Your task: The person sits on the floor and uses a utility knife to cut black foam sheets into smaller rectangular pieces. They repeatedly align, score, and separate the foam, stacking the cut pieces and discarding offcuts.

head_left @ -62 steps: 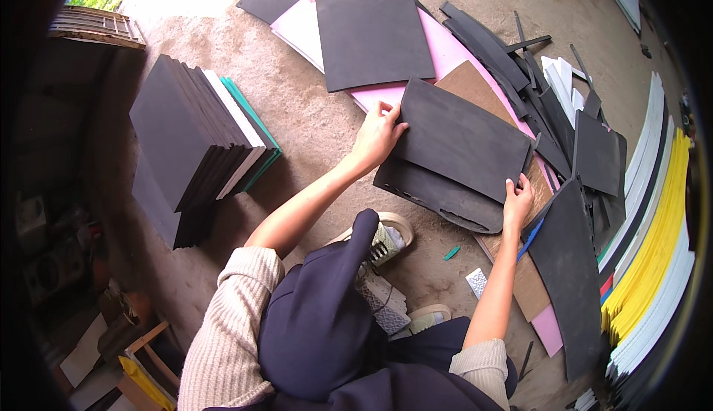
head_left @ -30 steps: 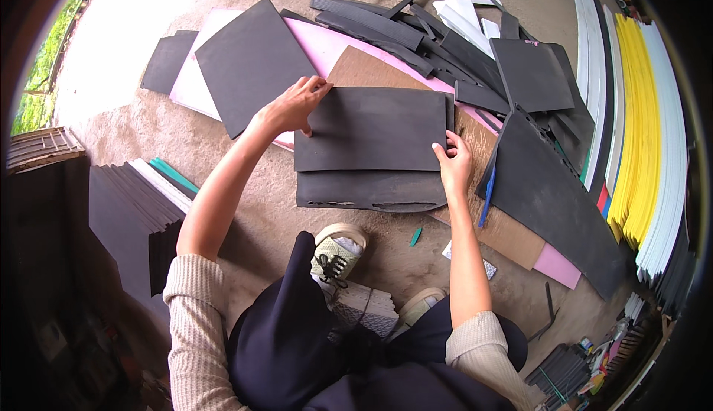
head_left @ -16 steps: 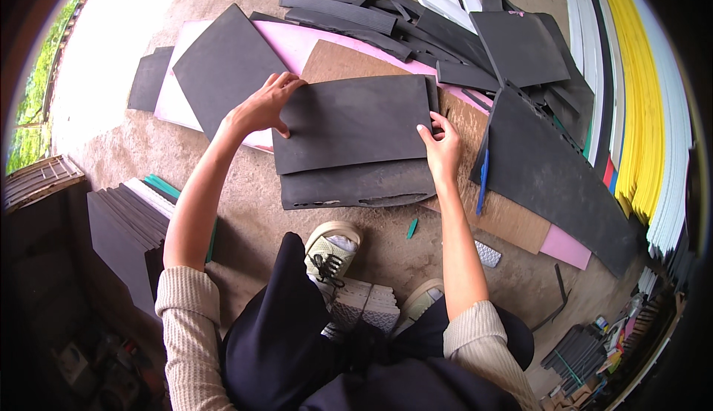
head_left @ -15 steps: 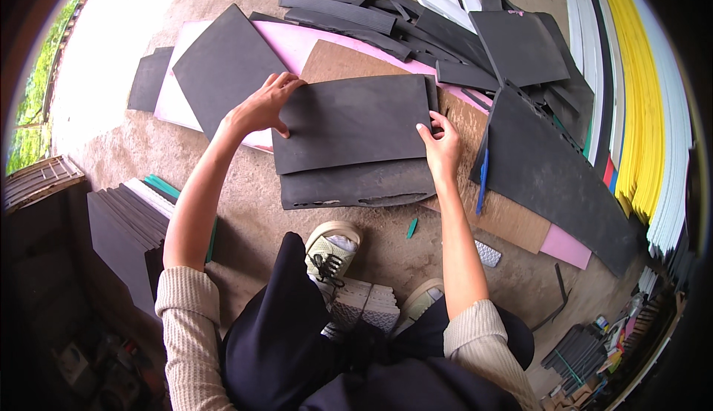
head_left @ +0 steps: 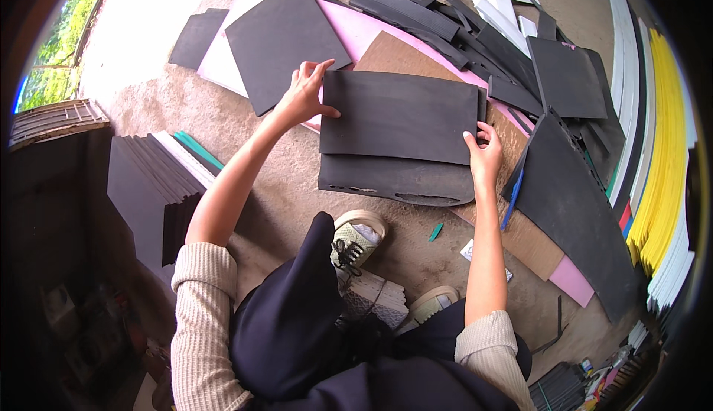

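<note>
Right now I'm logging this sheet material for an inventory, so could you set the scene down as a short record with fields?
Left hand: at the upper-left corner of the upper black sheet, thumb and fingers spread
Right hand: at that sheet's right edge
Underneath: lower black sheet, ragged near edge showing
Around: brown board overlapping pink sheet
Left side: stack of black, white and green sheets
Right side: yellow sheets
Near the person: small green scrap
</note>
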Demonstrator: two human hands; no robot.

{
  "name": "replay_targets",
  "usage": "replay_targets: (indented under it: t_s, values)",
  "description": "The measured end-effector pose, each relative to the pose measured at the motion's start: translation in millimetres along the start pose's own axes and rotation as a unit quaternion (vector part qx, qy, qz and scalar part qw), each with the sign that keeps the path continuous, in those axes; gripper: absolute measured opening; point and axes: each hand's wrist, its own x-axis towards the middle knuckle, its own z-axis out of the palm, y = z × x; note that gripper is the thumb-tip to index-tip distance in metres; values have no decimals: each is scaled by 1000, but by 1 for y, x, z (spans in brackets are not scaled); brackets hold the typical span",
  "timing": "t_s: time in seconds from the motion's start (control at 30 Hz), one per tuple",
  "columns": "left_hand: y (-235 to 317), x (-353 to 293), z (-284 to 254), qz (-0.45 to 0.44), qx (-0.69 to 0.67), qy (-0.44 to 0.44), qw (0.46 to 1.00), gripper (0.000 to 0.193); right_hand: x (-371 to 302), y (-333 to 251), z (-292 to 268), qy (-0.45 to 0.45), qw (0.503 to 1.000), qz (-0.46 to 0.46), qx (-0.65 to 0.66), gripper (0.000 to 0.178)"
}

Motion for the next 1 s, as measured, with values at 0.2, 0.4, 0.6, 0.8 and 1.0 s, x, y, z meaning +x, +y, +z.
replay_targets:
  t_s: [0.2, 0.4, 0.6, 0.8, 1.0]
  values:
    - [10, -41, 42, -142, -223, 96, 960, 57, 2, 4, -7, -9, 1000, -5, 11, 40]
    - [7, -46, 46, -120, -168, 110, 972, 61, 1, 2, -6, -25, 998, 19, 59, 39]
    - [10, -47, 53, -80, -106, 127, 983, 64, 4, -1, -4, -12, 999, 22, 45, 37]
    - [98, -20, 55, 110, 14, 194, 975, 67, 13, 9, -5, -15, 999, 33, 3, 38]
    - [171, 43, 105, 266, -23, 124, 956, 60, 11, 9, 0, 1, 1000, 6, -23, 37]
